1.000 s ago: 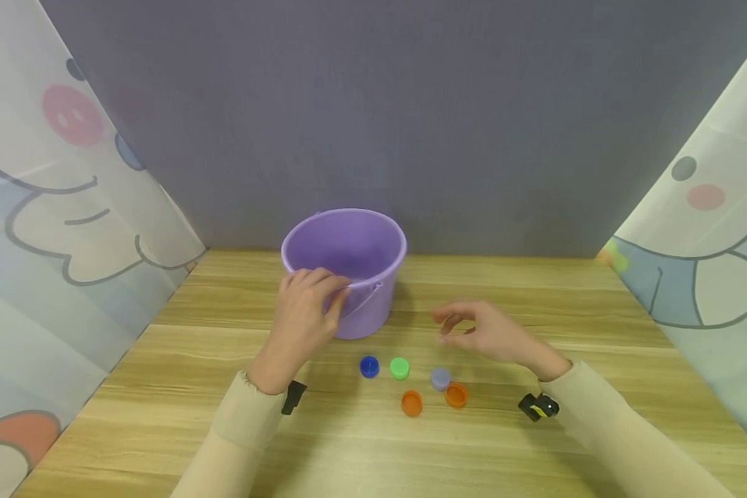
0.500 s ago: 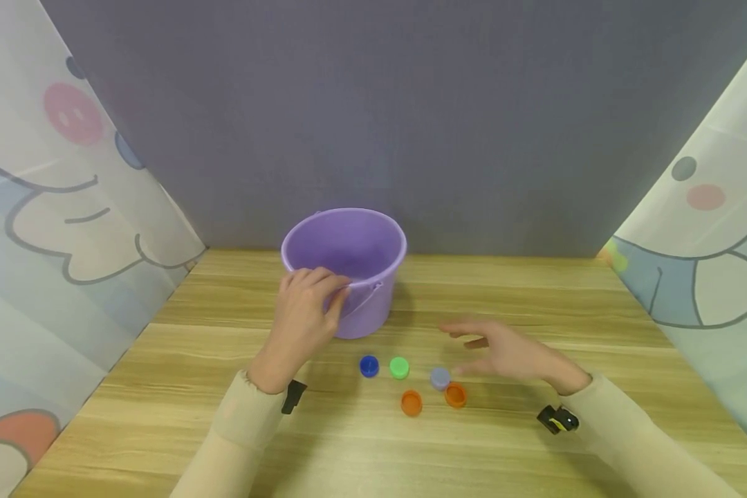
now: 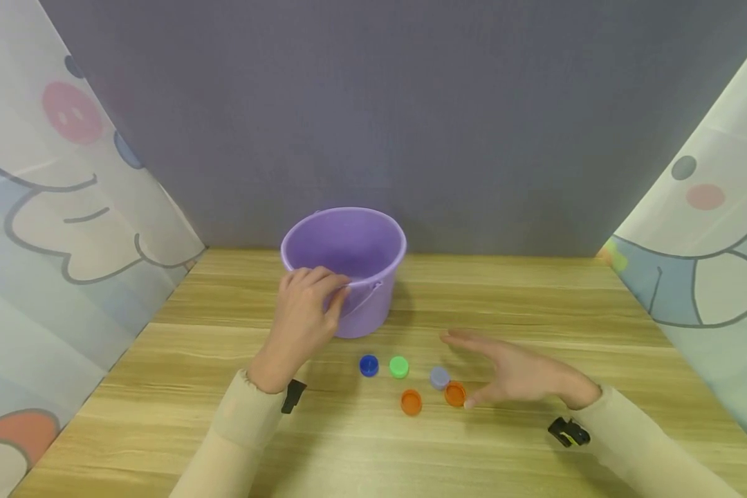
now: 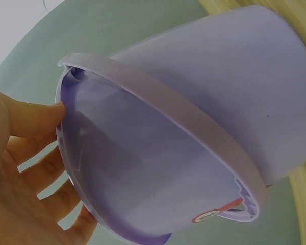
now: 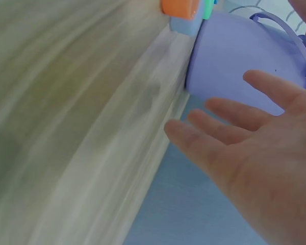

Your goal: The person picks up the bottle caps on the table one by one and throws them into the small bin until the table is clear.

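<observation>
A purple bucket [image 3: 373, 304] stands upright on the wooden table. My left hand [image 3: 305, 315] grips its near rim, with the thumb outside and the fingers over the edge; the left wrist view shows this hand [image 4: 35, 168] at the rim of the bucket [image 4: 234, 87]. My right hand [image 3: 523, 373] is spread and holds nothing, its thumb close to an orange cap [image 3: 455, 394]. Beside that cap lies a pale blue-grey cap [image 3: 439, 377]. In the right wrist view the hand [image 5: 260, 138] has its fingers extended.
Further left lie a green cap [image 3: 399, 367], a dark blue cap [image 3: 369, 365] and a second orange cap [image 3: 411, 402] on the table [image 3: 510, 456]. A grey panel [image 3: 411, 124] rises behind the table, and patterned curtains [image 3: 716, 277] hang on both sides.
My right hand has moved right and toward the near edge, and its fingers and thumb have spread apart. The left hand and the bucket stay where they were.
</observation>
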Tool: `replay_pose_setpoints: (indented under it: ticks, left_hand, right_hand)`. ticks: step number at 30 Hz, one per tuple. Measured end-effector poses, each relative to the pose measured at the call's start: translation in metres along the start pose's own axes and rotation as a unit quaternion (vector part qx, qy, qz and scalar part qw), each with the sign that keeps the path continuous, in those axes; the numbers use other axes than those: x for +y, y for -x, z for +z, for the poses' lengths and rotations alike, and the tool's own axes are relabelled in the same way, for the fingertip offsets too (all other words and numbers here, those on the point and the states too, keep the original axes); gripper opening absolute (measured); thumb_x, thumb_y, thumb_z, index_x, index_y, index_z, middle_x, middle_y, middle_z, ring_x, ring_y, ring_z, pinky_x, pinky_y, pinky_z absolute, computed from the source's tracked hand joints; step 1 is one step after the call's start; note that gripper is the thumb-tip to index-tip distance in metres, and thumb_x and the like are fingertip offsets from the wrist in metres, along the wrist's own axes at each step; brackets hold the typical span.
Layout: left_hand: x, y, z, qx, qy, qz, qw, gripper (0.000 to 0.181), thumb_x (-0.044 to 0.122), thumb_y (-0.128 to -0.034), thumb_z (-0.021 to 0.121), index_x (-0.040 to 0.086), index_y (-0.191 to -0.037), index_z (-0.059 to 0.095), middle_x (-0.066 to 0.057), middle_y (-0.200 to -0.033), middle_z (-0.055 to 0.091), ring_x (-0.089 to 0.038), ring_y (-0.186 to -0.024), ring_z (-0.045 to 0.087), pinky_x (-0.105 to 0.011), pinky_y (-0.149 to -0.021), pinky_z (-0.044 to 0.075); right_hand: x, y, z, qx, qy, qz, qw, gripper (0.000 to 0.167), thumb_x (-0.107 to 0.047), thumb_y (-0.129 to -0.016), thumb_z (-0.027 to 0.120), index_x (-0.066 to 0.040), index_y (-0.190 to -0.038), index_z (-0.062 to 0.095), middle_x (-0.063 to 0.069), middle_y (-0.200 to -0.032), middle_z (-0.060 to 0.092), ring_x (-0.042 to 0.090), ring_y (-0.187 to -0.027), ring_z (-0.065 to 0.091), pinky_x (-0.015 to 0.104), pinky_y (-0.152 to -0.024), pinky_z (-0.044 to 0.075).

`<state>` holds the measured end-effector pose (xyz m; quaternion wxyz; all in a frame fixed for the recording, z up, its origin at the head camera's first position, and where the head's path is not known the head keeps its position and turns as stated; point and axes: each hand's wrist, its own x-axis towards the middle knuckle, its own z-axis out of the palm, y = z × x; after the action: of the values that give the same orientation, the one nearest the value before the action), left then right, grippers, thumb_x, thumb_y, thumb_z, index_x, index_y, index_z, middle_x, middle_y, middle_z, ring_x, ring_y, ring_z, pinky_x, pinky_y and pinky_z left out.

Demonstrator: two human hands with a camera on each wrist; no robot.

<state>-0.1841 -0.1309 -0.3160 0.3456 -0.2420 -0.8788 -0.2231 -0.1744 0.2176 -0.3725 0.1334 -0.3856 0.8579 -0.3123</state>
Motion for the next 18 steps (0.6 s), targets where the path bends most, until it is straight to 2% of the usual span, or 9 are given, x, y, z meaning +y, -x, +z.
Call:
replay_pose_setpoints:
  ticks: [3,8,14,18]
  left_hand:
    - [0.000,0.000,0.000,0.001,0.000,0.001,1.0000,0.010,0.006,-0.0882,0.075,0.005,-0.098,0.078,-0.008,-0.093,0.073,-0.031,-0.089,0.061,-0.053,-0.090,0.042]
    - [0.000,0.000,0.000,0.003,0.000,0.002,1.0000,0.010,0.007,-0.0881,0.075,0.005,-0.098,0.078,-0.008,-0.093,0.073,-0.031,-0.089,0.061,-0.053,-0.090,0.042]
    - [0.000,0.000,0.000,0.003,0.002,0.002,1.0000,0.011,0.007,-0.0881,0.075,0.005,-0.098,0.077,-0.008,-0.093,0.073,-0.031,-0.089,0.061,-0.053,-0.090,0.042]
    - [0.000,0.000,0.000,0.003,0.001,0.002,1.0000,0.011,0.007,-0.0882,0.075,0.005,-0.098,0.077,-0.008,-0.093,0.073,-0.031,-0.089,0.061,-0.053,-0.090,0.042]
  right_hand:
    - [0.002,0.003,0.004,-0.007,-0.020,0.005,0.9998,0.097,-0.047,-0.084,0.080,-0.001,-0.156,0.034,0.027,-0.160,0.029,0.047,-0.143,0.035,0.062,-0.107,0.038]
    - [0.007,0.006,0.009,-0.009,-0.074,0.004,0.9972,0.094,-0.037,-0.084,0.082,0.002,-0.155,0.033,0.029,-0.157,0.032,0.048,-0.137,0.042,0.048,-0.099,0.051]
    - [0.009,0.009,0.011,0.003,-0.102,0.017,0.9946,0.090,-0.033,-0.083,0.084,0.002,-0.152,0.038,0.027,-0.150,0.042,0.044,-0.122,0.054,0.035,-0.088,0.058]
    - [0.009,0.009,0.014,0.013,-0.099,0.021,0.9948,0.086,-0.030,-0.082,0.085,0.005,-0.149,0.043,0.023,-0.134,0.055,0.035,-0.111,0.061,0.031,-0.082,0.059]
